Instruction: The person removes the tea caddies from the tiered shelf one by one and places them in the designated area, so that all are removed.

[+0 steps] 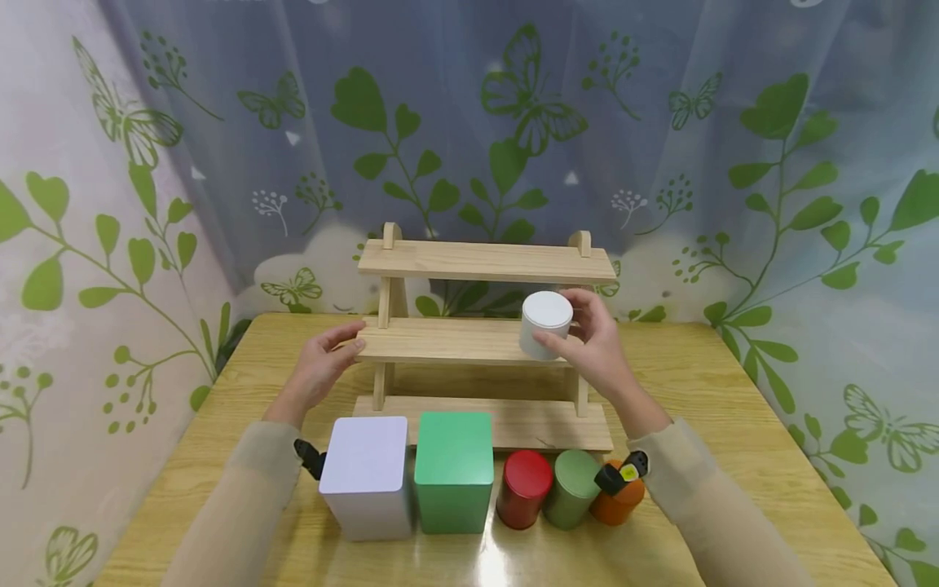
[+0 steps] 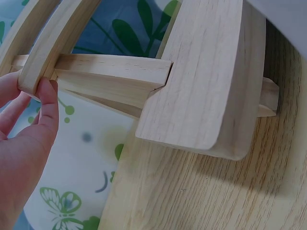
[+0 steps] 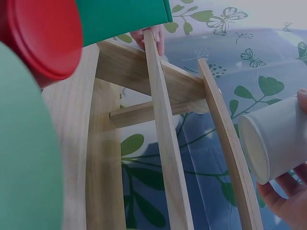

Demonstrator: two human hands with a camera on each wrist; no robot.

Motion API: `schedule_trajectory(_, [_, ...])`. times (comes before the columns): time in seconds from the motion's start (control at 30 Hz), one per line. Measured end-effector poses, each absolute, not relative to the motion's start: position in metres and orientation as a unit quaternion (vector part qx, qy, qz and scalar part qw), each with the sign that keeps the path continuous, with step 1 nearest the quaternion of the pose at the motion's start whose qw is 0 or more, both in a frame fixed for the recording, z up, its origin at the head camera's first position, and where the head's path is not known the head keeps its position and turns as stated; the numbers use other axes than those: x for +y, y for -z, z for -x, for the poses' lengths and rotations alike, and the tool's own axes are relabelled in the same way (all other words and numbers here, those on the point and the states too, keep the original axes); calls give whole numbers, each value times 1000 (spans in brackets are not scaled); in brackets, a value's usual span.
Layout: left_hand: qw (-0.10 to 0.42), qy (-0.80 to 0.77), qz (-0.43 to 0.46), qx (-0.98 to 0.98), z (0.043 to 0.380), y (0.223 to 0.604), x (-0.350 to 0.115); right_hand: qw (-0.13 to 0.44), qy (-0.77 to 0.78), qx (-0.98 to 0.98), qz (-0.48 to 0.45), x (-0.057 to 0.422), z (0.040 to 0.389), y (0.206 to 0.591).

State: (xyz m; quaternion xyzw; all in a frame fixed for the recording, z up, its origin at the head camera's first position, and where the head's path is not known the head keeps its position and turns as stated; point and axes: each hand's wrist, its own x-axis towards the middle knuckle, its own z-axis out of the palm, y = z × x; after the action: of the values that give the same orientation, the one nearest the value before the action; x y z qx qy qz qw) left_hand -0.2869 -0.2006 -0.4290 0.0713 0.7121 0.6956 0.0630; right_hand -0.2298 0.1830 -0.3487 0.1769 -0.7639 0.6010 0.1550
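Observation:
My right hand (image 1: 597, 342) grips a white round canister (image 1: 544, 330) by its sides. The canister is upright, above the right part of the middle board of a three-tier wooden shelf (image 1: 440, 341). In the right wrist view, the canister's pale base (image 3: 254, 148) is apart from the boards. My left hand (image 1: 320, 363) pinches the left end of the middle board; the left wrist view shows thumb and fingers (image 2: 48, 103) around that board's end (image 2: 36, 79).
Along the front of the shelf stand a white box (image 1: 367, 481), a green box (image 1: 454, 473), a red canister (image 1: 525, 489), a light green canister (image 1: 571, 489) and an orange canister (image 1: 618, 504), partly hidden by the wrist camera. A patterned curtain (image 1: 455, 122) hangs behind the wooden table (image 1: 675, 375).

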Motion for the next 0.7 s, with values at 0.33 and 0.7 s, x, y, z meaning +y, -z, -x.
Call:
schedule_trajectory(0.33, [66, -693, -68, 715, 287, 428, -201, 177, -613, -748, -181, 200, 217, 361])
schedule_trajectory(0.7, [64, -696, -73, 711, 286, 428, -200, 191, -625, -742, -152, 221, 203, 374])
